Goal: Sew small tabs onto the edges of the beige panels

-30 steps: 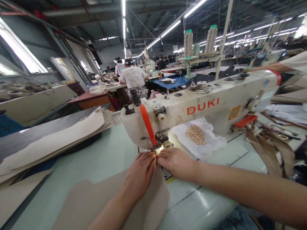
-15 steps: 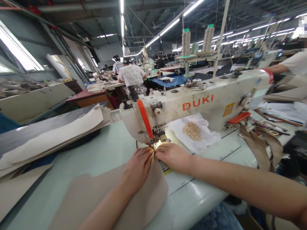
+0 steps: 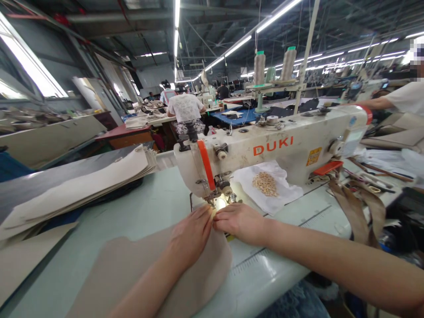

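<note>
A beige fabric panel (image 3: 129, 269) lies on the pale green table (image 3: 149, 203) under a white DUKI sewing machine (image 3: 281, 148). My left hand (image 3: 192, 234) lies on the panel, its fingers curled down onto the fabric edge just in front of the needle (image 3: 213, 202). My right hand (image 3: 240, 223) meets it from the right, fingers closed and pinching the same edge. Both hands touch each other at the fingertips beside the lit presser foot.
A stack of beige panels (image 3: 79, 185) lies at the left. A white cloth with gold rings (image 3: 265, 183) sits behind the machine arm. Brown straps (image 3: 361, 207) hang at the right. Thread cones (image 3: 260, 66) stand above. Other people work at tables behind and to the right.
My hands have drawn slightly back from the needle, leaving a small lit gap. The camera has shifted a little; the fabric stays in place.
</note>
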{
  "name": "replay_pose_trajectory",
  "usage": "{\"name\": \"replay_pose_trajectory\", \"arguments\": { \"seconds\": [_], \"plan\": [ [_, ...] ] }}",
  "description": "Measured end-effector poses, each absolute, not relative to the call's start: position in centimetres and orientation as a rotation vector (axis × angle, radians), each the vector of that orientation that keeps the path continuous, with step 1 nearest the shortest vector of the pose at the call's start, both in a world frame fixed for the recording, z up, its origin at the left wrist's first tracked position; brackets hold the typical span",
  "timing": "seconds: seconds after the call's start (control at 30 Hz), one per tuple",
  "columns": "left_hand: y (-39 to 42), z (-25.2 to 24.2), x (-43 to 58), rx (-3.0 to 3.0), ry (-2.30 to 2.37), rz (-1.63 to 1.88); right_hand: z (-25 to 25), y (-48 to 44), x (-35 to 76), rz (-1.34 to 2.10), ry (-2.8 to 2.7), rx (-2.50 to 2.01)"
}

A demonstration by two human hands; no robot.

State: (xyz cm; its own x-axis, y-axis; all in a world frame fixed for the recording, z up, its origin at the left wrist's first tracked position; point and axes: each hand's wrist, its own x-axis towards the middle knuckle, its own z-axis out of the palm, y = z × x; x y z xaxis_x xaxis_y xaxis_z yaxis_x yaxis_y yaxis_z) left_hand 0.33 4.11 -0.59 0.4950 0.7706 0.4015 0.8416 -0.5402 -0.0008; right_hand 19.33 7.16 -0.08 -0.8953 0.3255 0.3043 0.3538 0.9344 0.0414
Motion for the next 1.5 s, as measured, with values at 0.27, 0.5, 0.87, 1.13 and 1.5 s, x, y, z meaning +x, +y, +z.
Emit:
{"name": "replay_pose_trajectory", "arguments": {
  "seconds": [0.27, 0.5, 0.87, 1.13, 1.5],
  "plan": [
    [4.1, -0.2, 0.6, -2.538, -1.397, -0.521, 0.2, 7.3, 19.3, -0.088, -2.82, -0.484],
    [4.4, -0.3, 0.5, -2.554, -1.42, -0.554, 0.1, 7.4, 19.3, -0.063, -2.791, -0.481],
    [4.9, -0.2, 0.6, -2.559, -1.47, -0.517, -0.5, 7.9, 19.0, -0.068, -2.755, -0.468],
    [5.1, -0.2, 0.6, -2.556, -1.505, -0.545, -0.3, 7.8, 19.0, -0.069, -2.764, -0.487],
    [5.1, -0.3, 0.9, -2.525, -1.489, -0.532, -0.8, 8.1, 19.1, -0.016, -2.736, -0.474]
  ]
}}
